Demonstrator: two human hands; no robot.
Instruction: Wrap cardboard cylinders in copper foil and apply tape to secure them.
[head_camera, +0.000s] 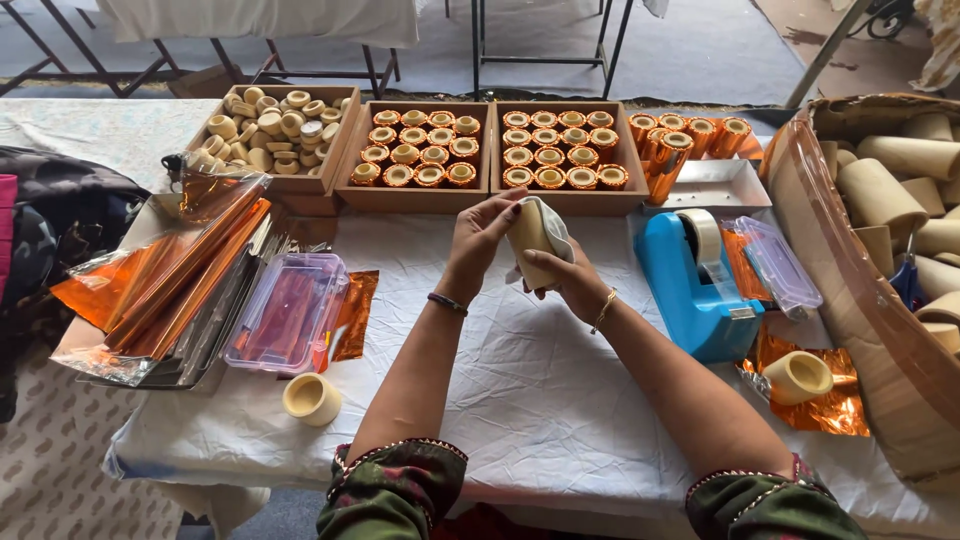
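My left hand and my right hand meet above the white tablecloth, both gripping one cream cylinder with a white cloth or sheet draped over its right side. The left fingers pinch the cylinder's top. The right hand cups it from below. A loose cream cylinder lies on the cloth to the left, and another cream cylinder rests on an orange foil sheet to the right.
Three wooden trays stand at the back: plain cream cylinders, and two of orange-wrapped cylinders. A blue tape dispenser, a clear plastic box, a stack of orange foil sheets and a cardboard box of cylinders surround the hands.
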